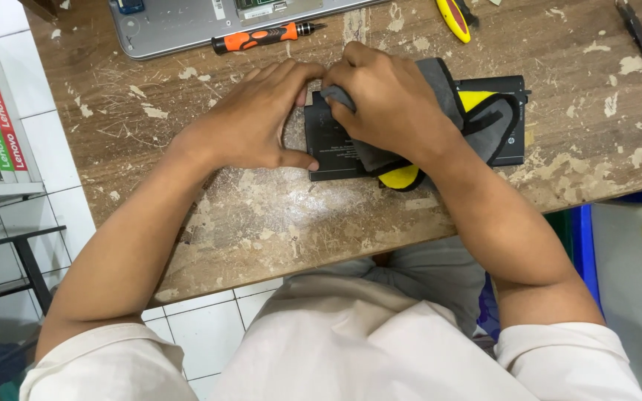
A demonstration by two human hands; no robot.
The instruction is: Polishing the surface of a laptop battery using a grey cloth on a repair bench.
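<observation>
A flat black rectangular battery pack (510, 119) lies on the worn wooden table (276, 215). My left hand (258, 122) rests on its left end, thumb and fingers pressed against the edge. My right hand (388, 100) presses a grey and yellow cloth (484, 111) with black trim onto the pack's top. The cloth drapes across the pack's middle and hangs over its near edge. Most of the pack's left half is hidden under my hands.
An opened silver laptop base (180, 26) lies at the table's far edge, with an orange and black screwdriver (261, 37) on it. A yellow-handled tool (453, 16) and a dark tool (639, 33) lie farther right. A blue bin (581, 238) stands under the table's right side.
</observation>
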